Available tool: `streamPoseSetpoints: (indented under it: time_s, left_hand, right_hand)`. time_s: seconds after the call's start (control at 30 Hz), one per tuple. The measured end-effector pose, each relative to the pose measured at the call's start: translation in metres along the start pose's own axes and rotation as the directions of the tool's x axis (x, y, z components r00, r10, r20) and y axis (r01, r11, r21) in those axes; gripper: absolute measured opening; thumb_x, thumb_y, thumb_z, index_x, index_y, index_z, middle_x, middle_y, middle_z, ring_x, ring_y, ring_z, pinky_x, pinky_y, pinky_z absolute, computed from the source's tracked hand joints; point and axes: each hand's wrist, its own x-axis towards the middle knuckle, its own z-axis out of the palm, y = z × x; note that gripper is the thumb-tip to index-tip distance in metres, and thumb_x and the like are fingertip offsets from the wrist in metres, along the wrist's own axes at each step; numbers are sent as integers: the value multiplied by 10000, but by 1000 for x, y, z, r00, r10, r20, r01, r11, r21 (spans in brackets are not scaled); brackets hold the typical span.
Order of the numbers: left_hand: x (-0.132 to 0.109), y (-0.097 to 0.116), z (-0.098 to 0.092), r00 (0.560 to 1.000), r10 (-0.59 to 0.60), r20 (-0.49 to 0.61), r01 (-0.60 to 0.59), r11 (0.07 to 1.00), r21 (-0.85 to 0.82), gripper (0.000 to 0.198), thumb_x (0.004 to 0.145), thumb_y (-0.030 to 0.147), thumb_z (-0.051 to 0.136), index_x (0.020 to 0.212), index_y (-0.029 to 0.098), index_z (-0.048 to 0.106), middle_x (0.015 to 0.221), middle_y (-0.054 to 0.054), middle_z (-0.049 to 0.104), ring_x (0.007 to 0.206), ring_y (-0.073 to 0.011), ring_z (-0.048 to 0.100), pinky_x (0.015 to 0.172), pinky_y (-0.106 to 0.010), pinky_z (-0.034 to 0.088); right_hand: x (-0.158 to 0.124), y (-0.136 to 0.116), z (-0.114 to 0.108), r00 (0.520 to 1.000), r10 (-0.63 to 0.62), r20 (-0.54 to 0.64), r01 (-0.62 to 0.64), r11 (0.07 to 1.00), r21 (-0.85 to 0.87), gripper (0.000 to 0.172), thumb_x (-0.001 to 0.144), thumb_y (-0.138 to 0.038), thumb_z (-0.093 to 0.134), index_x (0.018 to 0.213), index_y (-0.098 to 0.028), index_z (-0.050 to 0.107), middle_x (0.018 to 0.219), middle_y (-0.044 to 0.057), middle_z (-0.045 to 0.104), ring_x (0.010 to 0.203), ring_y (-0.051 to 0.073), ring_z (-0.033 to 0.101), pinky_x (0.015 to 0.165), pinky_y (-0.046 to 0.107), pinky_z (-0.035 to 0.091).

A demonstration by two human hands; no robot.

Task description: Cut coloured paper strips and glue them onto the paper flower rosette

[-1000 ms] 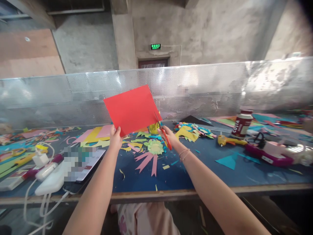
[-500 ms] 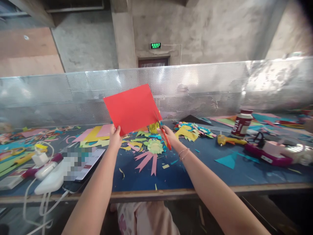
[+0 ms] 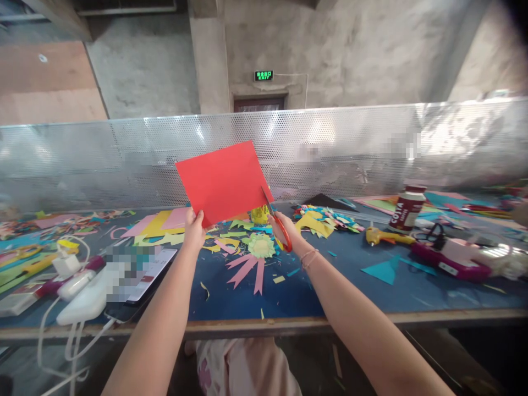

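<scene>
Red paper (image 3: 223, 179) is held up in the air over the desk (image 3: 350, 286). The left hand (image 3: 193, 231) pinches its bottom edge with tight fingers. The right hand (image 3: 286, 231) grips red scissors (image 3: 275, 220), with the blades at the paper's right edge, above a paper flower (image 3: 260, 246).

Blue table (image 3: 350, 289): paper flower (image 3: 261, 246), glue gun (image 3: 385, 236), bottle (image 3: 407, 209), phone (image 3: 145, 270), white charger (image 3: 82, 301).
</scene>
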Motion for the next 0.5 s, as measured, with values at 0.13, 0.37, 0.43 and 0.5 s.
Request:
streamPoseSetpoints:
  time_s: [0.13,0.37,0.43,0.5]
  left_hand:
    - [-1,1,1,1000,-3,4,3,1000,-3,388,795,245,619,1166,322,535,1225,-41,589,857,-155,653,507,-169,522]
    - [0,-1,0,1000,-2,19,2,1000,12,384,775,280,645,1140,306,528,1216,-49,586,855,-157,648,539,-195,539]
    - [0,-2,-1,1000,1,31,-1,1000,12,354,771,272,649,1104,294,532,1231,-49,571,861,-158,646,544,-201,545]
    - [-1,-2,0,999,1,33,-1,1000,8,343,771,264,651,1091,288,530,1242,-49,562,869,-160,645,544,-204,548]
  right_hand:
    - [3,0,0,1000,-21,-13,21,999,-34,352,826,-528,374,643,-227,381,601,12,480,576,160,483,571,301,376]
    - [6,7,4,997,-59,-40,60,997,42,465,784,-665,410,616,-235,356,583,-1,450,572,150,440,577,307,376]
    - [5,9,5,996,-65,-56,69,995,72,501,760,-709,424,614,-238,338,574,-9,425,566,145,418,560,304,360]
    - [4,8,4,997,-50,-51,55,994,98,523,738,-734,443,613,-238,331,564,-16,412,556,140,394,535,299,337]
